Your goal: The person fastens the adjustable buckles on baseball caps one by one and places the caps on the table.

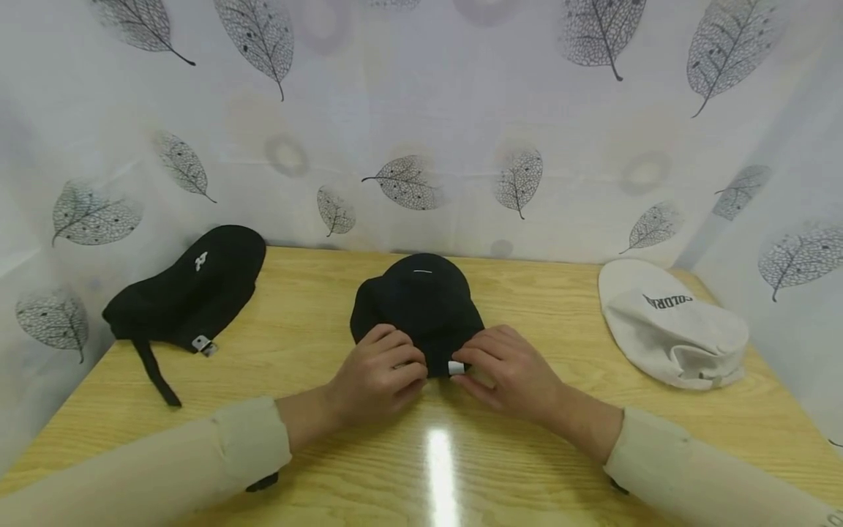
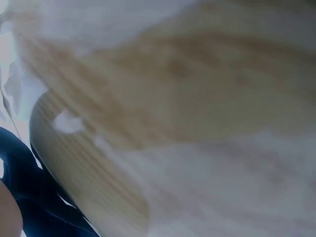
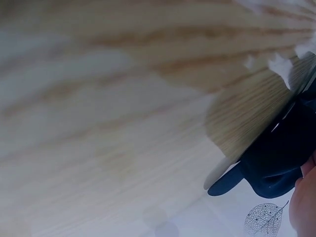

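Both hands are at the near edge of a black cap (image 1: 421, 300), which sits on the worktop (image 1: 309, 293) midway between two other caps, its crown turned to the far side. The left hand (image 1: 383, 372) has its fingers curled against the near left edge, and its grip looks closed on the fabric, though the fingertips are partly hidden. The right hand (image 1: 516, 373) pinches at the near right edge, where a small white tag (image 1: 456, 367) shows between thumb and fingers. The wrist views catch only dark fabric beside part of each hand, so the exact hold cannot be told there. The step in hand seems to be handling or adjusting the cap's near edge, perhaps a closure. The next move would call for keeping the left side steady while the right fingers work the edge by the tag, without creasing the crown. To the left lies a second black cap (image 1: 197, 285) with a loose strap (image 1: 154, 371) hanging over the worktop; to the right, well apart, lies a white cap (image 1: 672, 322) with dark lettering.
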{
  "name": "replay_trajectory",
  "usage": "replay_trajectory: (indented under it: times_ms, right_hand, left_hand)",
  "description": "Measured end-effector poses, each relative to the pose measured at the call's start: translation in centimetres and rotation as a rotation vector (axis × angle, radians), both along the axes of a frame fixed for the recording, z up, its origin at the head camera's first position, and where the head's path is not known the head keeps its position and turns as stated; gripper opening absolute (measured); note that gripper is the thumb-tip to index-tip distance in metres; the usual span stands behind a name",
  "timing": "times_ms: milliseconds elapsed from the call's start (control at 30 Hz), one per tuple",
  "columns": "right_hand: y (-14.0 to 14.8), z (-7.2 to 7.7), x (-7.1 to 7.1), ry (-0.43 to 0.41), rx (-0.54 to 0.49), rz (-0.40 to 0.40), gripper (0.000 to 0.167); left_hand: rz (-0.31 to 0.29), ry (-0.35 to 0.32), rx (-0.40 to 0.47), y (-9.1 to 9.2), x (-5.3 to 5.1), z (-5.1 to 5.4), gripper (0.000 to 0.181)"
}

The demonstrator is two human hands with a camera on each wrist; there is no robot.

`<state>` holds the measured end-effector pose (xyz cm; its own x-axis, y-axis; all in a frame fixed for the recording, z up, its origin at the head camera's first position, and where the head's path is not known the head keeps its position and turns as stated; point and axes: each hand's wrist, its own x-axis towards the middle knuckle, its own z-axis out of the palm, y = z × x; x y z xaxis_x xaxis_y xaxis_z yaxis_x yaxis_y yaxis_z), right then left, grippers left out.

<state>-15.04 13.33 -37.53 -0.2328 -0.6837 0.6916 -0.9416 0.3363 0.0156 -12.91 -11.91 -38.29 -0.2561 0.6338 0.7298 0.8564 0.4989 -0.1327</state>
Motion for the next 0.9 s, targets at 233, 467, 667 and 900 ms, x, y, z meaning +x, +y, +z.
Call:
replay_trajectory:
  times_ms: [233,467,667,900]
  right_hand:
    - [-0.18,-0.09,-0.08,0.002,0.001,0.049,0.019]
    - [-0.14,-0.14,-0.01,-0.018,0.019,0.053,0.021]
    - [-0.09,-0.03,0.05,-0.034,0.039,0.036,0.021]
    - [-0.2,-0.04,0.01,-0.005,0.003,0.054,0.022]
  left_hand:
    - [-0.001,-0.033,-0.012,0.1,-0.01,-0.16,0.01]
    - [-0.014,-0.037,-0.001,0.04,0.03,-0.12,0.01]
    - [-0.031,-0.014,0.021,0.03,0.08,0.03,0.011]
    - [-0.042,0.006,0.035,0.02,0.06,0.06,0.012]
